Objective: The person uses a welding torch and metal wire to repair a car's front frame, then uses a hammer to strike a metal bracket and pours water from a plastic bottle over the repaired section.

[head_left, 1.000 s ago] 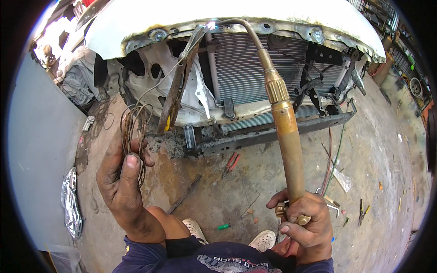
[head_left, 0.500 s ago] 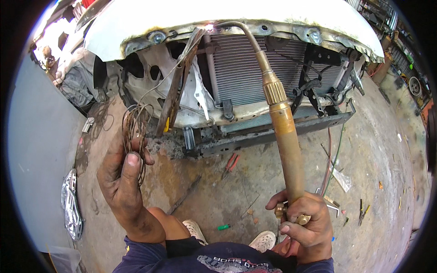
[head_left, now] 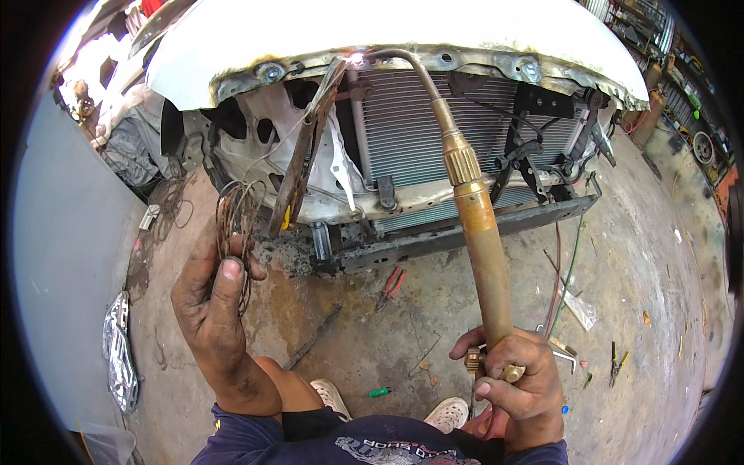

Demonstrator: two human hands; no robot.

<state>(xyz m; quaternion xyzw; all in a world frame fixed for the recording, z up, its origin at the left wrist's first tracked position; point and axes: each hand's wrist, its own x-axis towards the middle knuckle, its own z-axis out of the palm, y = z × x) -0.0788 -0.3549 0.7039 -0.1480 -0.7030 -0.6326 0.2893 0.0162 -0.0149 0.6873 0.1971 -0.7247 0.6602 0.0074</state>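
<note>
My right hand [head_left: 521,380] is wrapped round the lower end of a brass gas welding torch [head_left: 482,248], by its valve knobs. Its bent tip reaches up to the front edge of a white car hood [head_left: 387,27], where a small bright glow shows. Between thumb and fingers, my left hand [head_left: 221,302] pinches a loose coil of thin rusty wire [head_left: 237,209]. One end of the wire runs up toward the glow. Locking pliers [head_left: 306,151] hang from the hood edge just left of the glow, clamped at their top.
Behind the torch lies the car's exposed radiator [head_left: 434,116], above a dark lower crossbar [head_left: 465,232]. Red-handled pliers [head_left: 391,288], a flat metal bar [head_left: 314,337], a green cylinder [head_left: 380,392] and yellow-handled pliers [head_left: 618,363] lie on the concrete floor. Red and green hoses [head_left: 568,271] trail at right.
The view has shifted slightly. My left hand with the wire coil sits a little further right in the picture. The torch tip and glow stay at the hood edge; both grips are unchanged.
</note>
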